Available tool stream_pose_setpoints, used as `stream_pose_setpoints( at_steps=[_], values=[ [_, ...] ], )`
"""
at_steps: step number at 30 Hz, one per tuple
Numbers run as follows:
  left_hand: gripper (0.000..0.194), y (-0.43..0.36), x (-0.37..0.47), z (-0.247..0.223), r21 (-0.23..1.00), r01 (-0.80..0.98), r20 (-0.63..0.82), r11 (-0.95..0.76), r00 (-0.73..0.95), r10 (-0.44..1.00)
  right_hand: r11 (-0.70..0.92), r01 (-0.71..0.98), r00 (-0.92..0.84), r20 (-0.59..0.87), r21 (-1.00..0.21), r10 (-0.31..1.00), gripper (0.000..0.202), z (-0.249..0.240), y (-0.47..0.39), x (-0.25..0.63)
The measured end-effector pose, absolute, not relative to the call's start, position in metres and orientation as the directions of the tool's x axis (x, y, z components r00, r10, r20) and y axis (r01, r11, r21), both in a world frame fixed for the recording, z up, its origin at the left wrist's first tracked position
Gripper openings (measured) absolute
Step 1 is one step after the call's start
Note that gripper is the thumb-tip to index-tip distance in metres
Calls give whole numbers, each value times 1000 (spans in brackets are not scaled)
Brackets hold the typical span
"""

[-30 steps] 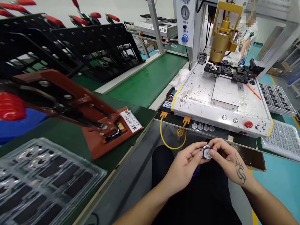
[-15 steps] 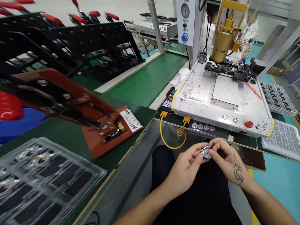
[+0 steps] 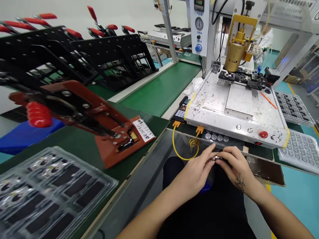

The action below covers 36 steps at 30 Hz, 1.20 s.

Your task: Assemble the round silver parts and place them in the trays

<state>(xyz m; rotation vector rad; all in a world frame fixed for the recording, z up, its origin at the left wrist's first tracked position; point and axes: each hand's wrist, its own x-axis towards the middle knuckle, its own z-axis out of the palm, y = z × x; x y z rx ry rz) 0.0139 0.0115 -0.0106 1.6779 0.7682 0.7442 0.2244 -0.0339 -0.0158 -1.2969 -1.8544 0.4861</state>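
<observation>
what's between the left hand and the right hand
In the head view, a small shiny metal part sits between the left hand and the right hand, held by both.

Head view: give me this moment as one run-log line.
Left hand: pinching small shiny part | right hand: pinching same part | part: partly hidden | ahead: white machine | left side: plastic tray

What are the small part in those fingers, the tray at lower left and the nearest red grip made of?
Part: probably polished metal, from its silvery glints, though mostly its edge shows.
Tray: apparently clear, glossy plastic, since its moulded ridges look see-through.
Red grip: shiny, ribbed, perhaps soft plastic or rubber; its look leaves that open.
</observation>
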Motion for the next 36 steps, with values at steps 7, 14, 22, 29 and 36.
stream_pose_setpoints(
  at_steps=[7, 14, 22, 29, 36],
  values=[
    [34, 11, 13, -2, 985, -91, -98, 146, 401, 911, -33, 74, -15, -34, -997, 999, 32, -11, -19, 203],
    [31, 3, 3, 7, 982, -84, -128, 171, 370, 920, -42, 43, -52, -44, -998, 998, 35, -13, -18, 190],
    [25, 3, -8, 12, 996, 8, -92, 94, 319, 943, 446, 378, -403, 290, -811, 868, 43, 3, -3, 199],
    [20, 27, -77, 88, 774, 424, 391, -470, 263, 882, 657, 434, -487, 453, -617, 747, 40, 21, 30, 189],
    [56, 89, -169, 136, 258, 661, 669, -705, 404, 624, 611, 416, -368, 490, -674, 790, 37, 29, 57, 169]
  ],
)
